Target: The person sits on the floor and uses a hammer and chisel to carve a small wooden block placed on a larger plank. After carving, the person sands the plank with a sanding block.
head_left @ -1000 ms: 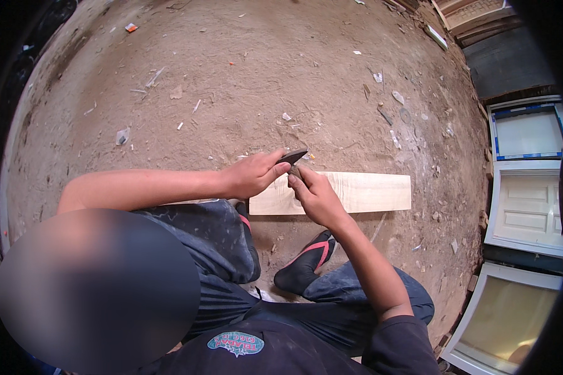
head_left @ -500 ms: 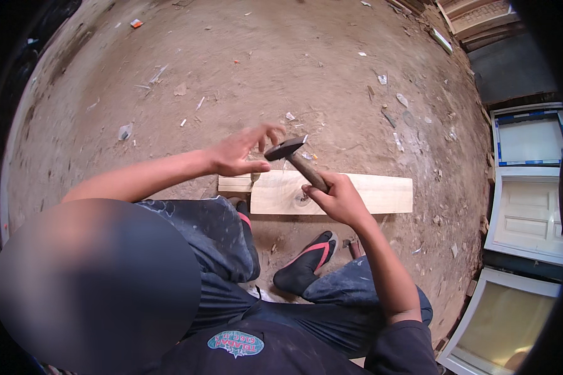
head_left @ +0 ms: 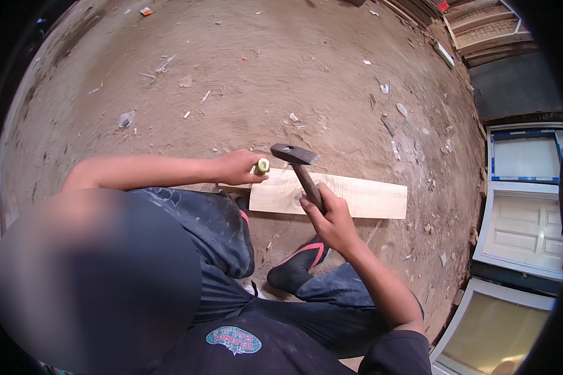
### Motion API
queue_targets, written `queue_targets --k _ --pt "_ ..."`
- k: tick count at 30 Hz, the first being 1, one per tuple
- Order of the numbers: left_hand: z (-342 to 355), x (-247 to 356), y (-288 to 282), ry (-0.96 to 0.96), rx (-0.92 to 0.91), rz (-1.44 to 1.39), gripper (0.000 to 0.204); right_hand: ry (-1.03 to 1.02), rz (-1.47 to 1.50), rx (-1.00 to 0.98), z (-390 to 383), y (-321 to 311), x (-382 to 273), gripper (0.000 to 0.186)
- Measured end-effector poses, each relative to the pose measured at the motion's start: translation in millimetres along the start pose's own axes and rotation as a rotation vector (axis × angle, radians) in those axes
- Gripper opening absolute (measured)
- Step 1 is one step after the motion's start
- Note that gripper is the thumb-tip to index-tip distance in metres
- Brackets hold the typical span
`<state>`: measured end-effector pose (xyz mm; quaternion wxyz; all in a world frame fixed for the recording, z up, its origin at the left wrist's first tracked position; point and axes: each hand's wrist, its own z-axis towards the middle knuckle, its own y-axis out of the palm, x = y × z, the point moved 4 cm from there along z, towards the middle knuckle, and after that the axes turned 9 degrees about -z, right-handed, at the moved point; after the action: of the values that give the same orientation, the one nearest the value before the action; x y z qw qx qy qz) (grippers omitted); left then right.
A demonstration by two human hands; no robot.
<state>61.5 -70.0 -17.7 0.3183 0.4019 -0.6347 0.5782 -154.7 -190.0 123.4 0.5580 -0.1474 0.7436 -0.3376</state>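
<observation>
Chisel (head_left: 263,165), gripped upright in the left hand (head_left: 238,167) at the plank's (head_left: 356,197) near-left end, wants square blows from the hammer (head_left: 300,165) clenched in the right hand (head_left: 331,219).

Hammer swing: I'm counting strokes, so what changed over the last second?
The right hand lifted the hammer from low at the chisel's end, up and rightward, so its head now hangs beside the yellow-capped chisel. The left hand kept its grip on the chisel. The board and the foot stayed put.
</observation>
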Motion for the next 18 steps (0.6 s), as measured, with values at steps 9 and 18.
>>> queue_targets --k 9,18 --pt "-5.4 9.9 0.0 -0.003 -0.107 0.093 0.035 0.049 -0.015 0.031 -2.1 24.3 5.5 0.023" --pt "0.1 8.9 8.2 0.046 -0.097 0.068 0.042 -0.037 -0.211 0.049 -17.3 44.6 23.7 0.02"
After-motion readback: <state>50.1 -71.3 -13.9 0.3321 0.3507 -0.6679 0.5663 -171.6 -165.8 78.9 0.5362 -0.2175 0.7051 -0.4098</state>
